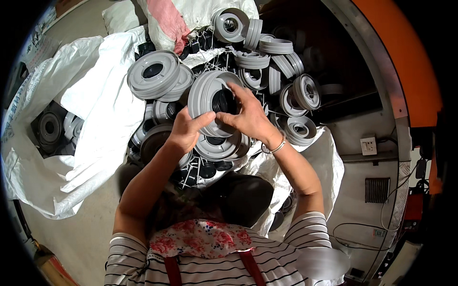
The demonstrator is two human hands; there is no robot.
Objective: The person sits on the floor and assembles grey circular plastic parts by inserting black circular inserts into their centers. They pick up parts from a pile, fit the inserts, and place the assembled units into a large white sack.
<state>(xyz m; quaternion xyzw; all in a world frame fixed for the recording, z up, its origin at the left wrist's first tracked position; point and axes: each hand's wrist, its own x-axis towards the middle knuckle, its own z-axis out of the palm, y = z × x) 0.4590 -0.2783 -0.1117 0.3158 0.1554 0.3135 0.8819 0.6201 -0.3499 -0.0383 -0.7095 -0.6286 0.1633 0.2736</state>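
Head cam: both hands are on one ribbed grey ring point(200, 101), up over the middle of a messy pile of grey and black plastic parts point(275, 46). Left hand point(187, 127) has it by the near-left edge, thumb on top, other fingers mostly hidden. Right hand point(247, 113) is curved partway open round the right side, thumb and fingers well spread, holding it too. There's a black ridged piece point(220, 101) inside the ring, can't tell if it's fixed in. Left of the pile is a big white sack point(102, 102) with more parts in its mouth. Past the pile's far side sits a red-striped white sack point(210, 12), and right of the pile there's a wall socket point(368, 146).
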